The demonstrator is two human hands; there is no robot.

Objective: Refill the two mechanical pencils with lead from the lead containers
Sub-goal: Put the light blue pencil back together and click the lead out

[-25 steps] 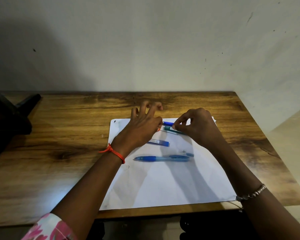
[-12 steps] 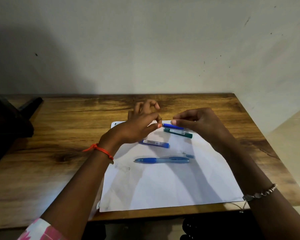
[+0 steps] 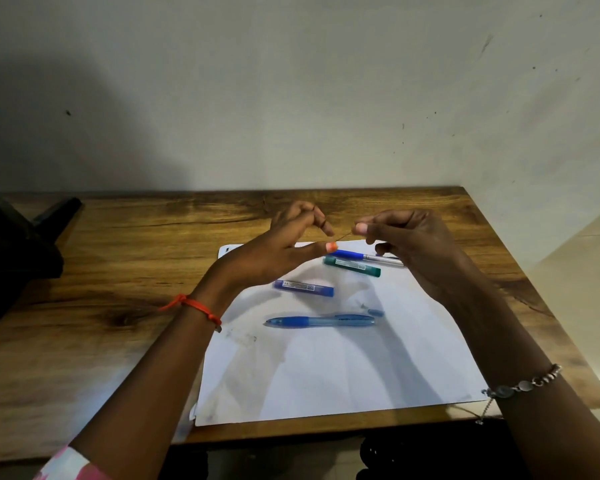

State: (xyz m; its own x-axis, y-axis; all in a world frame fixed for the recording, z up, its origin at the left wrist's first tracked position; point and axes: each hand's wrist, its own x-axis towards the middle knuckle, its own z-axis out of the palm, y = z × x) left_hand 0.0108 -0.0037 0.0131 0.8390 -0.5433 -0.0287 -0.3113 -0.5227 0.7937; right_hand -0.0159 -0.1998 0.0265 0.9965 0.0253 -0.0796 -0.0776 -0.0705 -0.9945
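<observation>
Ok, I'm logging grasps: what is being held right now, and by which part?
The right hand pinches a thin lead by one end. Whether the left hand touches the other end cannot be told.

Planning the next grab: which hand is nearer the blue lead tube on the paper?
Left. The left hand hovers close over the left end of the blue lead tube; the right hand, pinching a lead, is farther off to its right.
</observation>
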